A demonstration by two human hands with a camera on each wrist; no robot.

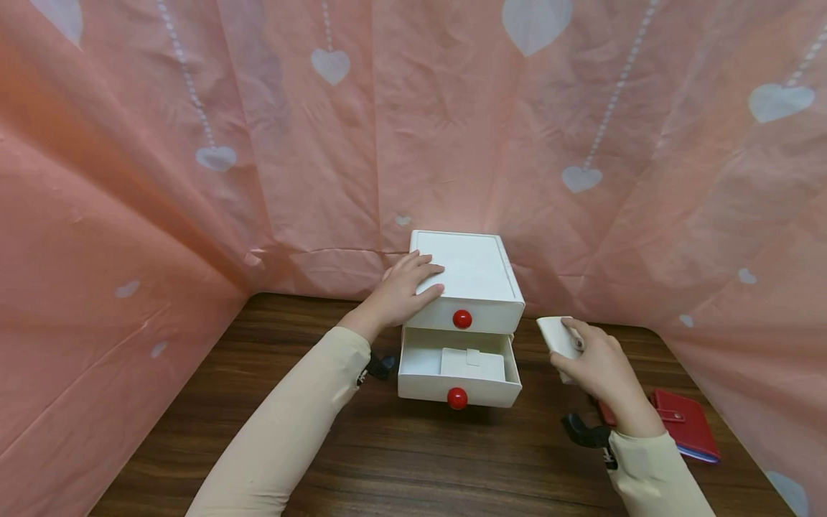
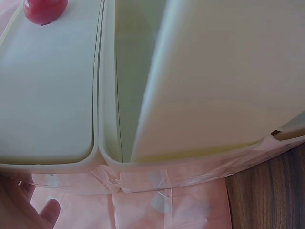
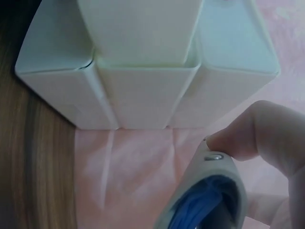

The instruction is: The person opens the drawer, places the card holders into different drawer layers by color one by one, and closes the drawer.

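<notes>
The right hand [image 1: 602,360] pinches a white wallet [image 1: 555,337] between thumb and fingers; it has a round metal snap [image 3: 214,157] and blue inside. Held above the tabletop [image 1: 394,467], toward its right edge, its long axis slants from back-left to front-right. The left hand [image 1: 405,289], fingers spread, holding nothing, rests on the drawer unit [image 1: 468,266].

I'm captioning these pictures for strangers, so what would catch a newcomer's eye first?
Probably the two round red knobs on the white drawer unit at mid-table, its lower visible drawer pulled open with a flat white case inside. Next, the white wallet pinched in the right hand, right of the unit, while the left hand rests on its top. Then the red wallet at far right.
</notes>
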